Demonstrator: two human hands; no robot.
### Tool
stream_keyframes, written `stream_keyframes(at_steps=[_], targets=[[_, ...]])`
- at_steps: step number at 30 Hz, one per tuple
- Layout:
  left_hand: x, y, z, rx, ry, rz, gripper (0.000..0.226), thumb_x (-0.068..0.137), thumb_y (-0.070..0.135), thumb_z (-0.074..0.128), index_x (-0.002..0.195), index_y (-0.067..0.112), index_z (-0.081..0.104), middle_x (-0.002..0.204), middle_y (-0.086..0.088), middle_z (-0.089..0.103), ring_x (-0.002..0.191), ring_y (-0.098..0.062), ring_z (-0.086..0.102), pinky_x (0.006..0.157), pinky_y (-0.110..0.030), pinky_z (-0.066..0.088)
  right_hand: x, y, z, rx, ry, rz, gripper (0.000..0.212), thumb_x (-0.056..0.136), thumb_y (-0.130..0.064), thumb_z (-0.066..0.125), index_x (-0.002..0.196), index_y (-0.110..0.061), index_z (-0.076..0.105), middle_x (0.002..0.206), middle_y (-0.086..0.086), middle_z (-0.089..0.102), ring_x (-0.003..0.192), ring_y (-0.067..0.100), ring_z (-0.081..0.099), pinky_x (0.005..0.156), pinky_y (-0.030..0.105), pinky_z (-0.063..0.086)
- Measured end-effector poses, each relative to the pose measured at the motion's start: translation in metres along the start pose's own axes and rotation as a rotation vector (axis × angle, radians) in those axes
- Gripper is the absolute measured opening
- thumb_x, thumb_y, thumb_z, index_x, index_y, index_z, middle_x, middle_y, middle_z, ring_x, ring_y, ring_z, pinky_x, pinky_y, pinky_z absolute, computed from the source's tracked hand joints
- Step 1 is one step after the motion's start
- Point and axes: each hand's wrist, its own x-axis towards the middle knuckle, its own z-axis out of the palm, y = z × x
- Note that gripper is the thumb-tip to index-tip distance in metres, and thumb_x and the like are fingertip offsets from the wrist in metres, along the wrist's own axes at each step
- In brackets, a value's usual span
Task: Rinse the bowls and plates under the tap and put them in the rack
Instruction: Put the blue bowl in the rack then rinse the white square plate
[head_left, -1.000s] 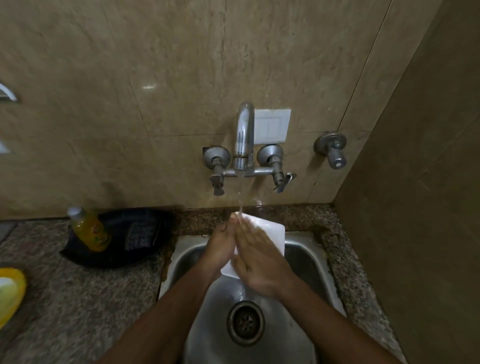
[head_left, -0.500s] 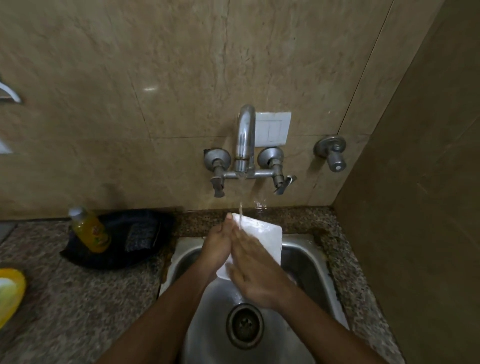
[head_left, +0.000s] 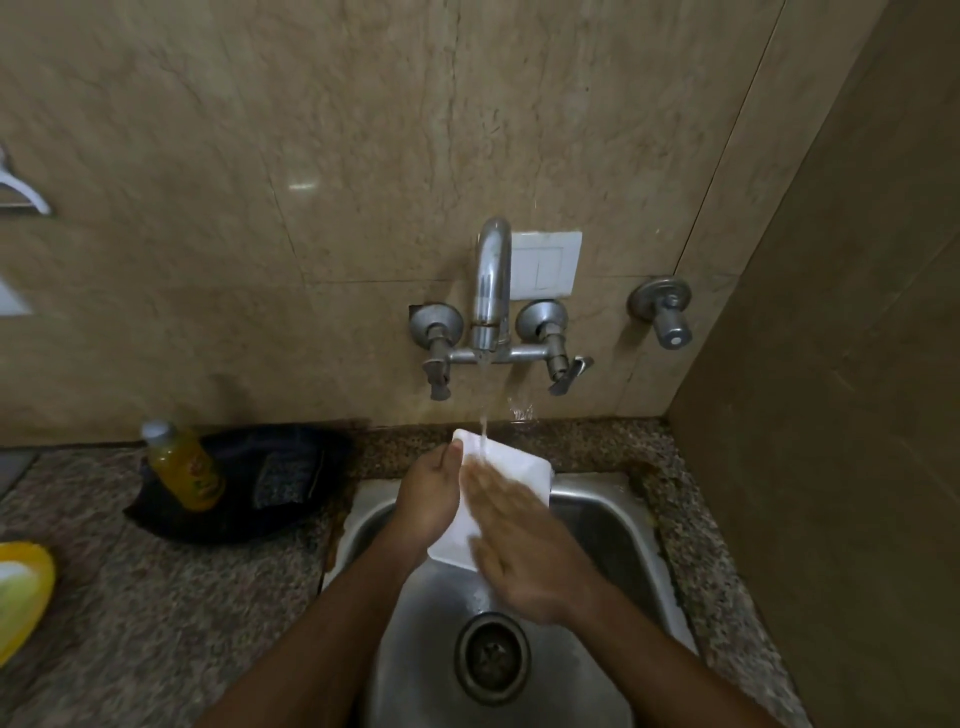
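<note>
A white square plate (head_left: 511, 467) is held tilted over the steel sink (head_left: 613, 525), under the running tap (head_left: 491, 291). Water falls onto its upper edge. My left hand (head_left: 428, 499) grips the plate's left edge, thumb on the top corner. My right hand (head_left: 524, 551) lies flat on the plate's face, fingers spread and blurred by motion. The plate's lower part is hidden behind my right hand. No rack can be made out as such.
A yellow bottle (head_left: 182, 467) stands against a black bag (head_left: 270, 483) on the granite counter (head_left: 156, 623), left of the sink. A yellow dish (head_left: 21, 592) sits at the far left edge. A brown wall closes in on the right. The drain (head_left: 491, 657) lies below my hands.
My right hand has slid down and back up across the plate's face, rubbing it. The left hand has kept its hold on the plate under the stream.
</note>
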Motion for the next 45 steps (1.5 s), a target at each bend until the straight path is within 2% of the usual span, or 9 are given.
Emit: stream_keyframes(at_steps=[3,6,8,22,28,33,36,40,45], targets=[[-0.001,-0.002,-0.003,0.082,0.038,0.02,0.039,0.105,0.031,0.037,0.096,0.007,0.067,0.09,-0.006,0.067,0.081,-0.016,0.059,0.064,-0.025,0.04,0.005,0.012,-0.003,-0.081,0.01,0.101,0.069,0.101,-0.051,0.012,0.157,-0.019,-0.012,0.163,-0.002,-0.019,0.15,0.011,-0.016,0.124,0.035,0.0],[0.002,-0.004,-0.004,0.083,0.04,0.018,0.04,0.105,0.03,0.038,0.095,0.005,0.068,0.094,-0.013,0.069,0.085,-0.02,0.062,0.074,-0.029,0.044,0.002,-0.003,-0.002,-0.02,-0.035,-0.004,0.067,0.105,-0.045,0.025,0.156,-0.023,-0.013,0.161,-0.01,-0.022,0.147,0.001,-0.02,0.117,0.02,-0.012],[0.004,-0.001,-0.007,0.069,0.024,0.012,0.041,0.105,0.031,0.038,0.097,0.006,0.068,0.094,-0.012,0.07,0.087,-0.023,0.065,0.079,-0.033,0.048,0.003,-0.007,-0.001,-0.015,0.008,-0.022,0.067,0.105,-0.042,0.027,0.156,-0.025,-0.013,0.16,-0.013,-0.023,0.145,-0.003,-0.023,0.119,0.023,-0.009],[-0.001,-0.004,-0.007,0.143,0.12,0.048,0.041,0.105,0.033,0.036,0.092,0.008,0.066,0.086,-0.007,0.067,0.078,-0.018,0.061,0.06,-0.025,0.038,0.001,0.002,0.012,-0.102,0.02,0.071,0.068,0.103,-0.047,0.019,0.157,-0.02,-0.011,0.162,-0.006,-0.019,0.148,0.005,-0.019,0.124,0.039,-0.001],[-0.001,0.002,-0.012,0.252,0.196,0.111,0.039,0.105,0.032,0.034,0.087,0.012,0.062,0.082,-0.001,0.063,0.068,-0.004,0.053,0.055,-0.016,0.031,0.004,-0.004,0.012,-0.109,0.006,0.159,0.069,0.102,-0.052,0.016,0.157,-0.019,-0.01,0.164,-0.002,-0.015,0.15,0.012,-0.015,0.123,0.043,-0.005],[0.0,0.003,-0.016,0.254,0.232,0.116,0.037,0.105,0.029,0.035,0.088,0.01,0.062,0.082,-0.002,0.061,0.069,-0.008,0.052,0.059,-0.022,0.034,0.004,-0.014,0.016,-0.099,-0.007,0.183,0.071,0.1,-0.053,0.01,0.157,-0.014,-0.007,0.164,0.003,-0.013,0.151,0.015,-0.014,0.123,0.043,-0.003],[-0.003,0.0,-0.014,0.291,0.212,0.117,0.035,0.105,0.029,0.036,0.085,0.013,0.06,0.081,-0.001,0.061,0.065,-0.001,0.049,0.053,-0.009,0.028,0.011,-0.006,0.016,-0.125,0.019,0.228,0.071,0.101,-0.053,0.013,0.158,-0.014,-0.005,0.165,0.003,-0.011,0.151,0.015,-0.012,0.123,0.048,0.001],[0.001,0.0,-0.018,0.248,0.257,0.13,0.036,0.104,0.029,0.037,0.082,0.011,0.059,0.076,-0.001,0.06,0.067,-0.009,0.054,0.054,-0.016,0.031,0.005,-0.018,0.023,-0.084,0.024,0.2,0.07,0.101,-0.053,0.012,0.157,-0.016,-0.01,0.164,0.003,-0.017,0.149,0.016,-0.021,0.123,0.045,-0.005],[0.002,0.006,-0.019,0.215,0.213,0.134,0.039,0.104,0.027,0.039,0.082,0.005,0.062,0.076,-0.005,0.062,0.07,-0.017,0.056,0.059,-0.027,0.035,0.023,-0.001,0.01,-0.167,0.067,0.28,0.076,0.097,-0.056,0.008,0.158,-0.012,-0.004,0.165,0.007,-0.011,0.151,0.019,-0.013,0.123,0.047,-0.001]])
